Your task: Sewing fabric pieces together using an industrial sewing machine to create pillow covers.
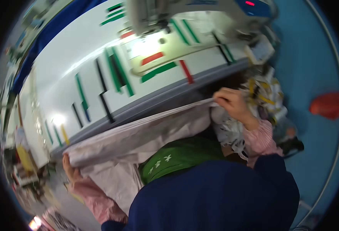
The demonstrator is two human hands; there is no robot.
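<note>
A wide, pale pinkish-white cloth [154, 130], with several layers along its upper edge, is stretched across my lap just below the sewing table's front edge. My right hand [234, 104] pinches its right end between thumb and fingers. At the far left my left hand [72, 170] grips the other end, its fingers partly hidden by the fabric. The cloth sags in soft folds below the taut edge and hangs down at the left over my legs. Under it shows green fabric [173, 158] with small white flower shapes.
The sewing machine [146, 19] stands over the white table [61, 65], its needle area lit. Green, black and red tape strips [117, 69] mark the tabletop. Fabric scraps [267, 92] heap beyond my right hand. A red bag-like object [326, 105] lies on the blue floor.
</note>
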